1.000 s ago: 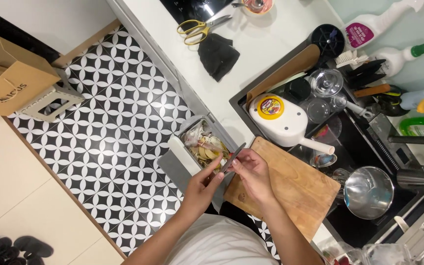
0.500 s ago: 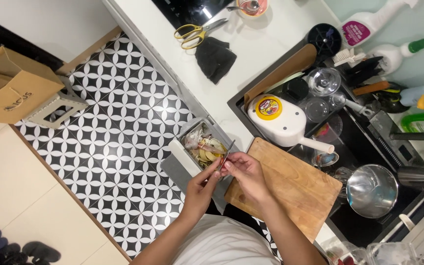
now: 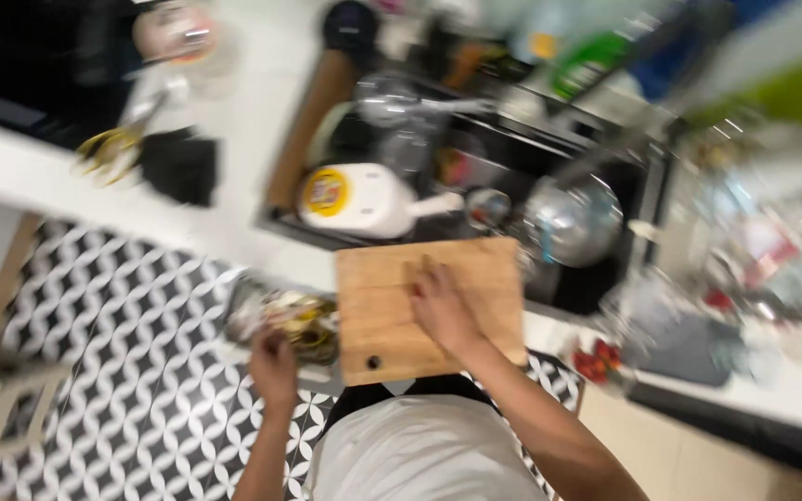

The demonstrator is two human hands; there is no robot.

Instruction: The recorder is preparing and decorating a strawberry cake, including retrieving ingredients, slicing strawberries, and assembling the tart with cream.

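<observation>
Right hand (image 3: 443, 311) flat on cutting board (image 3: 382, 315); left hand's (image 3: 274, 364) grip too blurred to tell.

The white table (image 3: 234, 199) runs across the blurred view, with a dark sink (image 3: 512, 167) set into it. A wooden board (image 3: 392, 306) lies on the table's near edge, just in front of the sink. Farther left on the table lie a black cloth (image 3: 178, 167) and, touching it, yellow-handled scissors (image 3: 109, 148). Below the table spreads a black-and-white patterned floor (image 3: 132, 371).
</observation>
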